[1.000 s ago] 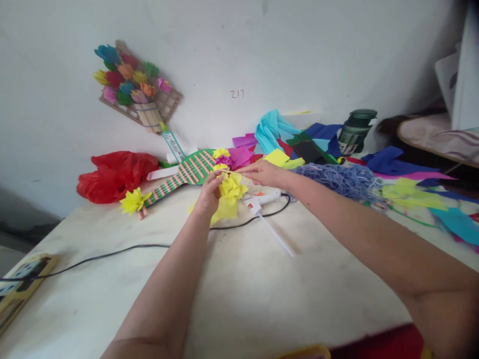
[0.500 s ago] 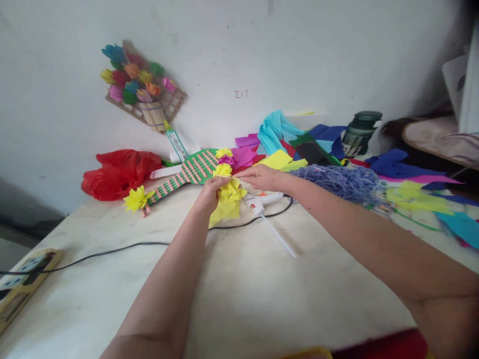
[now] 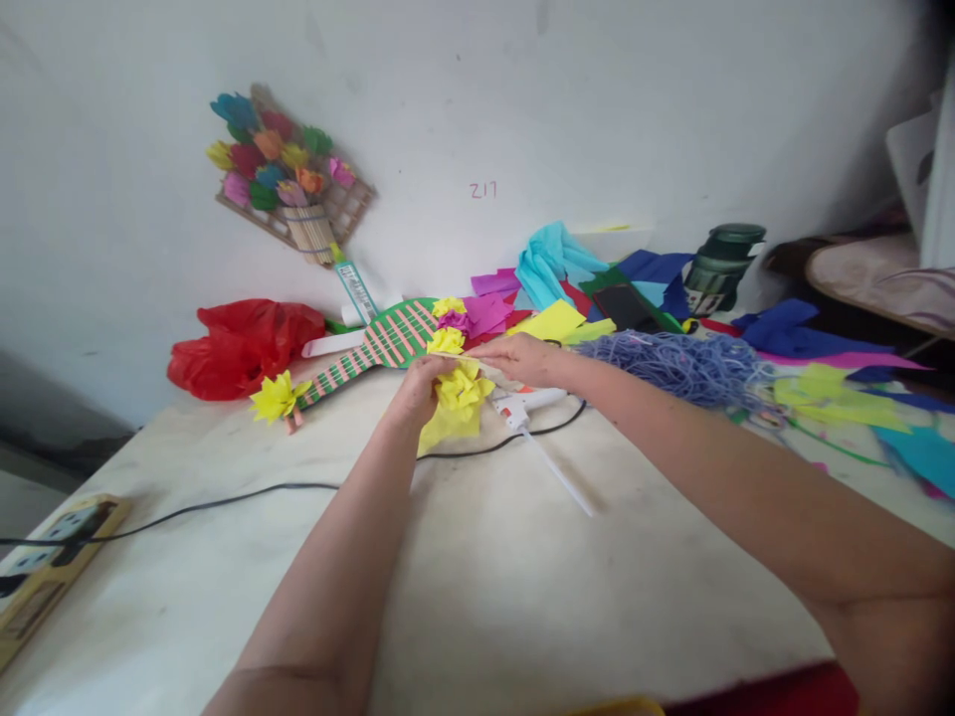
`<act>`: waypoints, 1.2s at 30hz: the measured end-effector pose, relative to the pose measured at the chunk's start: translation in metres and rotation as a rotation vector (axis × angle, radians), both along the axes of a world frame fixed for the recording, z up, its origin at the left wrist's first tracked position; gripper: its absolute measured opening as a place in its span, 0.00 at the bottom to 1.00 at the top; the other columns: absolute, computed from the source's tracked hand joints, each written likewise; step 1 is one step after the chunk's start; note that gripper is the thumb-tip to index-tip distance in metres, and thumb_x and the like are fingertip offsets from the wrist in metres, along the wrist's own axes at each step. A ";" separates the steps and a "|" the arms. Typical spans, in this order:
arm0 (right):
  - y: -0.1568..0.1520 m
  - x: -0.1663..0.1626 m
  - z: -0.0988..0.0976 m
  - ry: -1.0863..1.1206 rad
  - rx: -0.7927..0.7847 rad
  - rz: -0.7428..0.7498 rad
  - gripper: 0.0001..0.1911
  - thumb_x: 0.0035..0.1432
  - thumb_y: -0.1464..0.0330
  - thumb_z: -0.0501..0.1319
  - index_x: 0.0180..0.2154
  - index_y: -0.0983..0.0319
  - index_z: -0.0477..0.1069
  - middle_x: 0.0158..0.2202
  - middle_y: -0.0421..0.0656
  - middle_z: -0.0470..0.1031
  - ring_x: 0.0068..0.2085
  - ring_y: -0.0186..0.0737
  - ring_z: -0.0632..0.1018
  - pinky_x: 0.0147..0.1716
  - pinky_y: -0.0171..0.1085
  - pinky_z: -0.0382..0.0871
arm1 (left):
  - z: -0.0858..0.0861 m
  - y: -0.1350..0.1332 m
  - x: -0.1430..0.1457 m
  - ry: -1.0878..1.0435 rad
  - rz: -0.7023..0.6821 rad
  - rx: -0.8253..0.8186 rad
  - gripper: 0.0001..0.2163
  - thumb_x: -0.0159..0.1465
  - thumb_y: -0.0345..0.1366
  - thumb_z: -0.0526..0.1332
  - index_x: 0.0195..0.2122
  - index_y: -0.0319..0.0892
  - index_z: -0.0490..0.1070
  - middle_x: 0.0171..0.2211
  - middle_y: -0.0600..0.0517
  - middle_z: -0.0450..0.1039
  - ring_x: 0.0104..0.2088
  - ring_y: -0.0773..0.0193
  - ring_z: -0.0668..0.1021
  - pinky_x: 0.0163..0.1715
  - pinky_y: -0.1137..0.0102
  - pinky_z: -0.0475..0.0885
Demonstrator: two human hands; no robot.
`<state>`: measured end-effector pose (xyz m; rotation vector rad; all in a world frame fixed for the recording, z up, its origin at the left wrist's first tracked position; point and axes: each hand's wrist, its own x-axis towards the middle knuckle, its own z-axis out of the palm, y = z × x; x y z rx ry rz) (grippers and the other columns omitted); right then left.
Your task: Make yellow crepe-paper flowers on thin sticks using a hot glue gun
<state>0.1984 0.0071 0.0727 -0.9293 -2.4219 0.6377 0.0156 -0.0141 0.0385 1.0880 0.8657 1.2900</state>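
Observation:
My left hand [image 3: 420,390] is closed on a yellow crepe-paper flower [image 3: 464,390], whose petals fan out to the right of the fingers. A thin pale strip or stick runs across the top of the flower, between both hands. My right hand [image 3: 520,358] is palm down, its fingers pressed together at the flower's right edge; what they pinch is hidden. Under the flower lies a yellow paper sheet [image 3: 452,426]. Just below my right hand rests a white glue gun [image 3: 514,410] with a long glue stick in its back. Behind my hands is a green guitar-shaped board [image 3: 403,333] with pink strips and paper flowers.
A black cord [image 3: 246,489] crosses the table toward a power strip [image 3: 64,557] at left. A red plastic bag [image 3: 243,348] lies at back left. Shredded purple strands [image 3: 671,368], coloured papers [image 3: 556,264] and a dark green jar [image 3: 722,267] fill the back right.
The view has shifted slightly. My hands stay at the yellow flower, with the right fingers still at its edge; little else differs.

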 end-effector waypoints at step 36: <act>-0.004 -0.006 0.003 -0.095 0.173 -0.188 0.18 0.60 0.60 0.52 0.43 0.58 0.78 0.37 0.41 0.80 0.39 0.39 0.76 0.35 0.33 0.62 | -0.003 0.000 0.002 0.048 0.059 0.061 0.08 0.41 0.35 0.69 0.21 0.38 0.75 0.20 0.50 0.75 0.20 0.64 0.75 0.23 0.71 0.69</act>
